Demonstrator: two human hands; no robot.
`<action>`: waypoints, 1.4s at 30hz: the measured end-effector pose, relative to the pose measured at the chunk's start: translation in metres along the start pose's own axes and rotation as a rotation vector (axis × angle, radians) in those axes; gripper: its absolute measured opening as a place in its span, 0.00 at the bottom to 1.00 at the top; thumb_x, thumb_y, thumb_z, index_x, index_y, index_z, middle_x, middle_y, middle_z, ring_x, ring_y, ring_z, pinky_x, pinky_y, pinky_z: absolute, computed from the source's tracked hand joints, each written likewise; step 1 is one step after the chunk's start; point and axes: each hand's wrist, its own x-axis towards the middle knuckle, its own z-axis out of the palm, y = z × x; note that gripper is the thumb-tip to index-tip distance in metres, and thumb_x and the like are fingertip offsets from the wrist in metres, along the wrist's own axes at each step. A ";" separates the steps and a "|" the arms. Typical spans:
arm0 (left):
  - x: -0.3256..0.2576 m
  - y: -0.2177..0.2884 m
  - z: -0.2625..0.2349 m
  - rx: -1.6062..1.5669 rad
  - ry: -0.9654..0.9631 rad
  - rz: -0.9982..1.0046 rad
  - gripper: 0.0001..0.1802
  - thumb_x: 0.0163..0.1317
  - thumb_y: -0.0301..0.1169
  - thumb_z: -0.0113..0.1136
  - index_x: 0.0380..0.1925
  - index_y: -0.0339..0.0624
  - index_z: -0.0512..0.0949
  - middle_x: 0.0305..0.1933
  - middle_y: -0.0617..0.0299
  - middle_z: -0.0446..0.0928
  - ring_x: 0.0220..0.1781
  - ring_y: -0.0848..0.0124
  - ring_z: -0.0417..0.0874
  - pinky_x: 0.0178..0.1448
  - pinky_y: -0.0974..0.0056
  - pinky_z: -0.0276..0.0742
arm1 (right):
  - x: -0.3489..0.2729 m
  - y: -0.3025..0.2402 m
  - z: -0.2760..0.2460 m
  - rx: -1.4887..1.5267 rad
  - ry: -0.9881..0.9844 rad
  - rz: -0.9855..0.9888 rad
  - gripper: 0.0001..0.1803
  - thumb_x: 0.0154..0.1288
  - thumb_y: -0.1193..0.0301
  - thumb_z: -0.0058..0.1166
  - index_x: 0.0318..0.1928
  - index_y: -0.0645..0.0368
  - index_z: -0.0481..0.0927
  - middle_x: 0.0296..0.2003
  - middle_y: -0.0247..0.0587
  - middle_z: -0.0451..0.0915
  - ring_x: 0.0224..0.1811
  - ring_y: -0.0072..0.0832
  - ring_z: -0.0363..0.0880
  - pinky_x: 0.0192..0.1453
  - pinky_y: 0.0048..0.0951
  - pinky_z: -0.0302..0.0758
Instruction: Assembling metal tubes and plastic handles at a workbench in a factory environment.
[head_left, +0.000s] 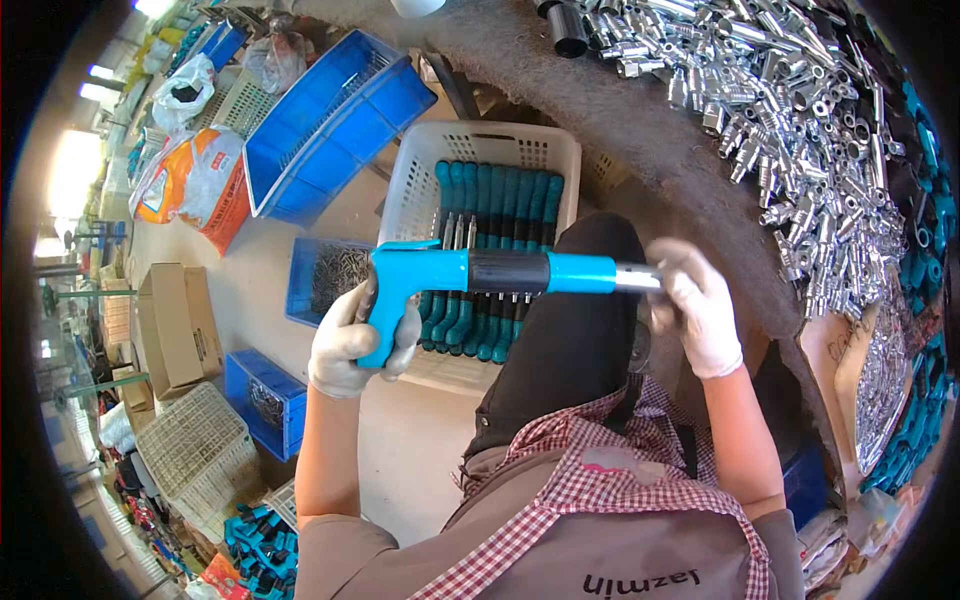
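A teal pistol-shaped nail gun lies level in front of me, with a black sleeve round its barrel and a bare metal tip at its right end. White-gloved fingers of my left hand wrap its grip. At the other end my right hand, gloved too and slightly blurred, pinches the metal tip. Under the tool stands a white plastic crate with rows of similar teal and black tools in it. The barrel hides part of those tools.
A big heap of shiny metal parts covers the fabric-topped bench at right. Blue bins and a cardboard box stand at left. Loose teal parts lie lower left. My bent knee sits beside the crate.
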 end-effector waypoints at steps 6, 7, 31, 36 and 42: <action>0.022 -0.030 -0.016 0.040 0.174 0.238 0.34 0.43 0.37 0.69 0.49 0.29 0.71 0.26 0.58 0.75 0.19 0.73 0.73 0.21 0.69 0.68 | 0.015 0.038 -0.022 0.552 0.231 -0.034 0.29 0.74 0.59 0.54 0.67 0.63 0.68 0.45 0.45 0.81 0.41 0.31 0.81 0.43 0.33 0.80; 0.035 -0.028 -0.012 0.125 0.146 0.158 0.30 0.43 0.34 0.67 0.47 0.30 0.73 0.25 0.59 0.74 0.19 0.74 0.73 0.21 0.70 0.67 | 0.005 0.049 -0.032 0.552 0.252 -0.045 0.29 0.74 0.59 0.54 0.67 0.63 0.68 0.45 0.45 0.81 0.41 0.31 0.81 0.43 0.33 0.80; 0.146 -0.359 -0.073 1.636 -0.151 -0.312 0.20 0.68 0.44 0.52 0.49 0.45 0.83 0.56 0.50 0.82 0.57 0.53 0.84 0.53 0.55 0.83 | -0.141 0.146 -0.109 0.527 0.589 0.142 0.17 0.75 0.68 0.52 0.58 0.62 0.77 0.41 0.47 0.84 0.36 0.33 0.84 0.41 0.34 0.83; 0.129 -0.373 -0.166 1.774 -0.060 -0.340 0.23 0.70 0.45 0.49 0.55 0.45 0.80 0.59 0.50 0.80 0.59 0.47 0.81 0.56 0.53 0.82 | -0.144 0.145 -0.092 0.570 0.453 0.133 0.16 0.75 0.67 0.52 0.57 0.60 0.78 0.41 0.40 0.84 0.37 0.29 0.84 0.41 0.33 0.83; 0.140 -0.321 -0.142 1.848 -0.875 -0.143 0.24 0.71 0.46 0.47 0.60 0.48 0.78 0.66 0.52 0.76 0.66 0.59 0.77 0.63 0.58 0.76 | -0.170 0.074 -0.097 0.074 0.353 0.107 0.16 0.73 0.70 0.51 0.57 0.63 0.78 0.41 0.41 0.84 0.38 0.24 0.82 0.43 0.29 0.81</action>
